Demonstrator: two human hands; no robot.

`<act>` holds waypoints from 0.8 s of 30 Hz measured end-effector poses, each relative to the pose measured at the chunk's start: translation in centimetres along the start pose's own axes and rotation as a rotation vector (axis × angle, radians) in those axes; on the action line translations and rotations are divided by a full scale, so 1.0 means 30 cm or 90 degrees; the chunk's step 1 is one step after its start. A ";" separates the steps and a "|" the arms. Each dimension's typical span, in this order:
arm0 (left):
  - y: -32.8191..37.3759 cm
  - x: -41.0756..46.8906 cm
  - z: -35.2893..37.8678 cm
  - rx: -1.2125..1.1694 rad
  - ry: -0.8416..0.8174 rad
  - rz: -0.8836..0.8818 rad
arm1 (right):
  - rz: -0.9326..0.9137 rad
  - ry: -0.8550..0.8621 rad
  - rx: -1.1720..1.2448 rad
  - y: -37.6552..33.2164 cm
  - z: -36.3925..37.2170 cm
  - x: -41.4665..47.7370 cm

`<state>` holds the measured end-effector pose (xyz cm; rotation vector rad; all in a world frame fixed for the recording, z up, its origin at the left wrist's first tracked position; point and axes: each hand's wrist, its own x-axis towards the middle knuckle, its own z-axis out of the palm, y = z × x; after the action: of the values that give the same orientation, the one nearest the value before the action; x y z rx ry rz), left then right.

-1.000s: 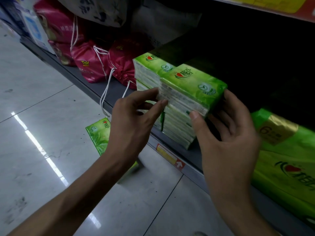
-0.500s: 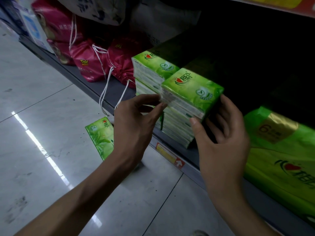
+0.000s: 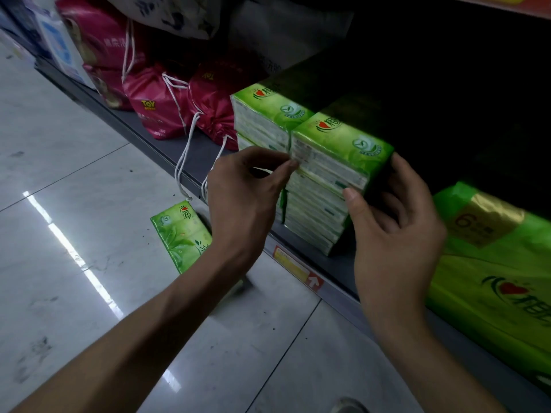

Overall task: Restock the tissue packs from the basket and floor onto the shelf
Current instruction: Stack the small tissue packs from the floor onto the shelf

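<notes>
Head view: top tissue pack (image 3: pixel 343 144) on shelf (image 3: pixel 161 147), in grasp of left hand (image 3: pixel 244 201) and right hand (image 3: pixel 396 234).

Green tissue packs (image 3: pixel 340 138) in two adjoining stacks on shelf (image 3: pixel 167 146), one more pack (image 3: pixel 182 234) flat on floor (image 3: pixel 74 174).

My two arms, bare as far as the view went.

My left hand (image 3: pixel 247 198) and right hand (image 3: pixel 393 234) were both bare. The left forearm (image 3: pixel 149 338) and right forearm (image 3: pixel 432 368) lay uncovered down to the bottom edge of the view (whatever I wore higher up fell outside it). My nails were cut short; the right thumbnail (image 3: pixel 350 194) showed plainest, broad and trimmed close. Knuckles and tendons stood out on the back of the left hand, and the right wrist was lean, with the bone showing.
</notes>
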<state>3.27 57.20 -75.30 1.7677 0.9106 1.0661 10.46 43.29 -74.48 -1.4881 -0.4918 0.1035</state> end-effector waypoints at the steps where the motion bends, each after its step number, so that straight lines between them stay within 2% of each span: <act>1: -0.002 0.003 0.004 0.000 0.000 -0.003 | 0.000 0.001 0.001 0.001 0.001 0.003; 11: -0.020 0.003 0.006 0.006 -0.035 0.009 | -0.007 0.011 -0.004 0.030 -0.012 0.003; 24: -0.040 -0.001 0.010 -0.013 -0.029 0.004 | -0.053 0.021 -0.109 0.078 -0.007 -0.005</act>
<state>3.35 57.53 -76.49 1.7724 0.8639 1.0312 10.95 43.27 -76.80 -1.6312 -0.5459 -0.0297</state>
